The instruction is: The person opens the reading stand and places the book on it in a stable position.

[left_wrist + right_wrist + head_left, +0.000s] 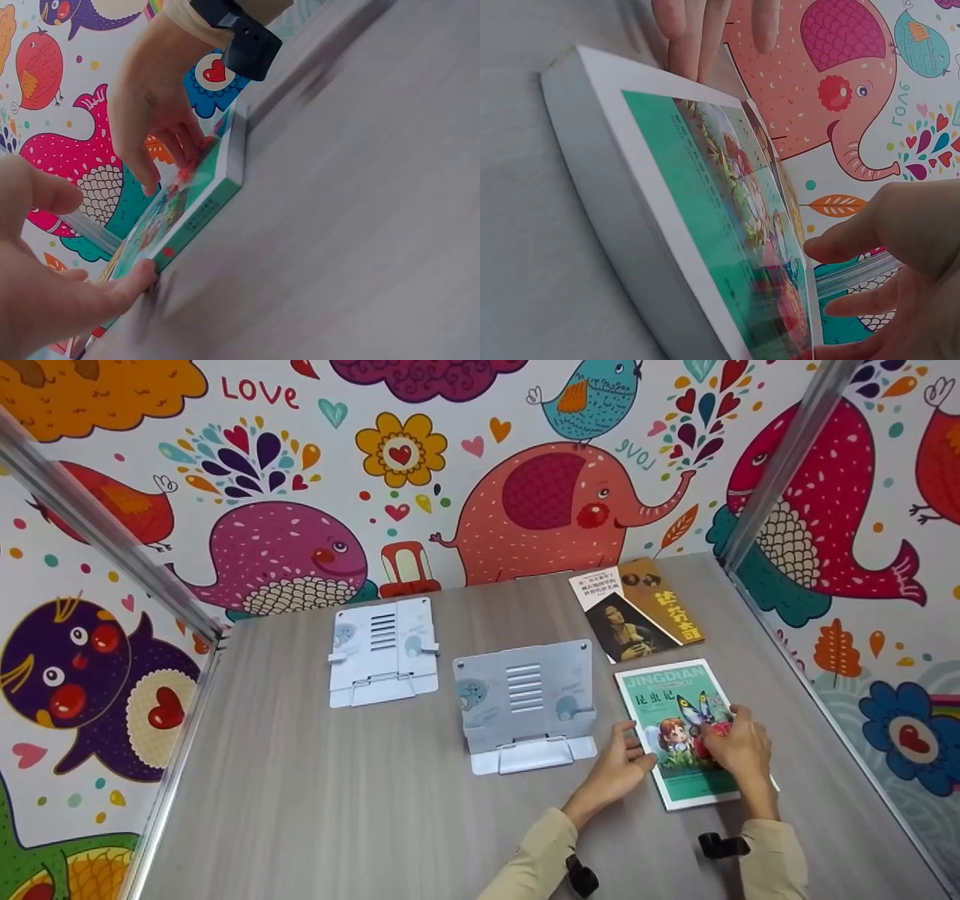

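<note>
A thick book with a green and white cover (694, 787) lies flat on the table, a girl and a butterfly pictured on it. My left hand (616, 765) is at its left edge; in the left wrist view a fingertip (145, 274) touches the spine. Over the right side is my right hand (741, 746), its thumb above the cover and its fingers by the far edge. In the right wrist view those fingers (866, 301) are spread and loosely bent, not closed round the book. Left of the book stands a grey metal book stand (551, 682), tilted back.
A second, whiter book stand (352, 660) stands farther back on the left. Behind the green book lies another book with a brown and white cover (641, 619). Printed wall panels (405, 525) border the wood-grain table (315, 795) at the back and sides.
</note>
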The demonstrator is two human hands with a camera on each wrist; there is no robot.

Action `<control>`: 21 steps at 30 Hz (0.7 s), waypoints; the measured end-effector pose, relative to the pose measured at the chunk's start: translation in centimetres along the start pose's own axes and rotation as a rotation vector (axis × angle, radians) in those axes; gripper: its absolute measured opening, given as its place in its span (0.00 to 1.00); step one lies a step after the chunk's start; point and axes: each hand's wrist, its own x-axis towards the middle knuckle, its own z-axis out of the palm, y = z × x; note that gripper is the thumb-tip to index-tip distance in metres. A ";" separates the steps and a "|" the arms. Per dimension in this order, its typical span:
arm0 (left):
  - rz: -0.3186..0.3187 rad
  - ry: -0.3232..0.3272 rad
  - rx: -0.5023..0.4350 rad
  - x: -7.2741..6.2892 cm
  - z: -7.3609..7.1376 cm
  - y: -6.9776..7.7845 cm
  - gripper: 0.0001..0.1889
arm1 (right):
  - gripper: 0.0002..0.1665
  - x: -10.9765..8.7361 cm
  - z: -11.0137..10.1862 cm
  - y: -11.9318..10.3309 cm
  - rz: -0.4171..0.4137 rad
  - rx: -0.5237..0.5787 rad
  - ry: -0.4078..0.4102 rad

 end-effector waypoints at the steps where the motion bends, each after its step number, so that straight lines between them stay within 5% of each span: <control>1: 0.000 0.003 -0.017 -0.1 0.1 -0.1 0.31 | 0.44 0.0 -0.1 0.0 0.001 -0.016 -0.006; 7: -0.024 0.040 -0.099 -0.4 0.3 -0.1 0.34 | 0.38 -0.1 -1.4 0.8 -0.012 -0.068 -0.049; 13: -0.039 0.163 -0.127 -0.5 0.3 0.2 0.32 | 0.36 0.1 -2.5 2.1 0.030 0.014 -0.167; 21: -0.007 0.257 -0.159 -0.2 0.0 -0.3 0.26 | 0.34 0.2 -3.0 3.8 -0.013 0.097 -0.286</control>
